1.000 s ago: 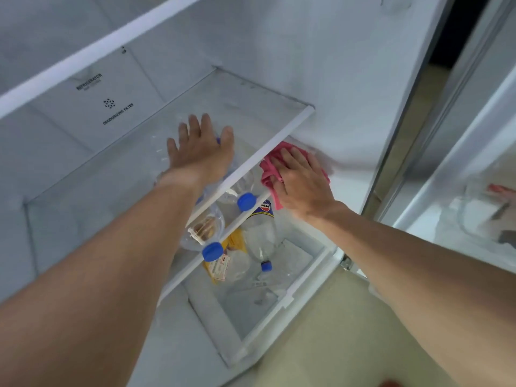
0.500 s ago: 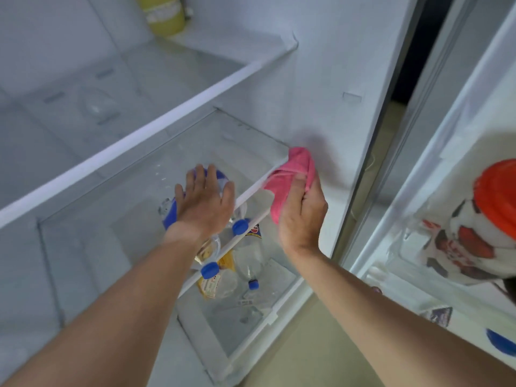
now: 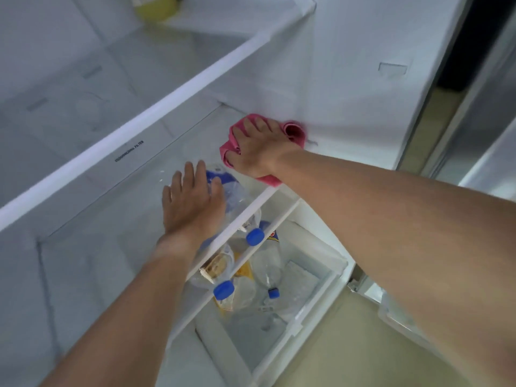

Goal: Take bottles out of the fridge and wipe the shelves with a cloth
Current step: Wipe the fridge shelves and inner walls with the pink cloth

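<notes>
My right hand (image 3: 258,146) presses a pink cloth (image 3: 293,131) flat onto the right rear part of a glass shelf (image 3: 134,219), close to the fridge's right wall. My left hand (image 3: 192,208) lies flat on the same shelf near its front edge, fingers spread, holding nothing. Through the glass and in the open drawer (image 3: 315,311) below lie several clear plastic bottles (image 3: 265,263) with blue caps (image 3: 254,236).
An upper glass shelf with a white front trim (image 3: 156,107) runs above the hands. A yellow container (image 3: 156,7) stands at the top back. The fridge's white right wall (image 3: 363,79) is beside the cloth. The open door (image 3: 488,135) is at right, beige floor below.
My right hand has moved the pink cloth from the shelf's front right corner up onto the shelf surface, farther back. My left hand stays flat on the glass.
</notes>
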`<state>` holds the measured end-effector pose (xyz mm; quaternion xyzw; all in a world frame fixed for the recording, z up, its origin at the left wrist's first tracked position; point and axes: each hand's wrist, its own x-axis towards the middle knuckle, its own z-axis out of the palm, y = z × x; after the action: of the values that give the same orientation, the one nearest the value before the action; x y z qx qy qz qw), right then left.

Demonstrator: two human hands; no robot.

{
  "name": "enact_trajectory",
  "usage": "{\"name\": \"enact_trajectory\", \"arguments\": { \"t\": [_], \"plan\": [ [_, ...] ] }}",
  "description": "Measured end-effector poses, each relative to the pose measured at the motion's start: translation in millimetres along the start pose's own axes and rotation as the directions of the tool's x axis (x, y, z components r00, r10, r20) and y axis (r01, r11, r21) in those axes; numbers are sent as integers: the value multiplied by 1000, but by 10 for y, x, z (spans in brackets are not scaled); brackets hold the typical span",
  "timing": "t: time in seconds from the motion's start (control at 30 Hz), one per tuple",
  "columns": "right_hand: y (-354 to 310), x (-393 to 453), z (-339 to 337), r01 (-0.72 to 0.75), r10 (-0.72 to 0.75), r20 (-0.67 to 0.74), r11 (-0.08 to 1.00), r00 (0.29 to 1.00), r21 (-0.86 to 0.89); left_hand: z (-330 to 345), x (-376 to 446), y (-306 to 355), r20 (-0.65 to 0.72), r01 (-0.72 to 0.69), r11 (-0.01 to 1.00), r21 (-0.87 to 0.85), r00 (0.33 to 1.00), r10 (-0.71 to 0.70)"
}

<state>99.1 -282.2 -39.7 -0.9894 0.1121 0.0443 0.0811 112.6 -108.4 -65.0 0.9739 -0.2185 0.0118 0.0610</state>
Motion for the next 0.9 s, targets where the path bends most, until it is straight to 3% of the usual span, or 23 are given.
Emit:
{"name": "enact_trajectory", "arguments": {
  "t": [0.27, 0.37, 0.5, 0.63, 0.7, 0.73, 0.77, 0.8, 0.83, 0.87, 0.9],
  "plan": [
    [-138, 602, -50, 118, -117, -33, 992, 993, 40, 9, 46, 9, -11, 20, 1000, 12, 1000, -20],
    [-154, 363, -3, 163, -159, -72, 985, 985, 53, -2, 90, -4, -2, 32, 999, 4, 1000, -32],
    [-185, -232, 167, 121, -104, -146, 986, 984, 112, -19, 46, 22, 29, 40, 999, -2, 999, -40],
    [-171, -765, 361, 100, -42, -395, 987, 918, 128, -72, 0, 83, 82, 58, 998, 19, 995, -59],
    [-165, -985, 509, 138, 47, -559, 949, 828, 285, -83, -61, 114, 108, 75, 997, 20, 991, -77],
    [-184, -1098, 575, 218, 146, -628, 858, 764, 465, -86, -79, 132, 110, 76, 997, 19, 991, -77],
    [-230, -1213, 610, 317, 317, -640, 666, 700, 676, -95, -75, 145, 106, 69, 997, 26, 992, -72],
    [-279, -1304, 647, 402, 535, -569, 405, 624, 821, -110, -52, 152, 97, 58, 998, 40, 993, -61],
    [-305, -1342, 653, 414, 731, -385, 154, 563, 897, -121, 3, 153, 82, 34, 998, 58, 996, -38],
    [-311, -1333, 647, 367, 835, -135, -85, 533, 926, -132, 71, 148, 73, 2, 997, 73, 997, -8],
    [-291, -1287, 675, 298, 831, 107, -313, 547, 902, -139, 136, 128, 78, -21, 997, 77, 997, 15]
  ]
}}
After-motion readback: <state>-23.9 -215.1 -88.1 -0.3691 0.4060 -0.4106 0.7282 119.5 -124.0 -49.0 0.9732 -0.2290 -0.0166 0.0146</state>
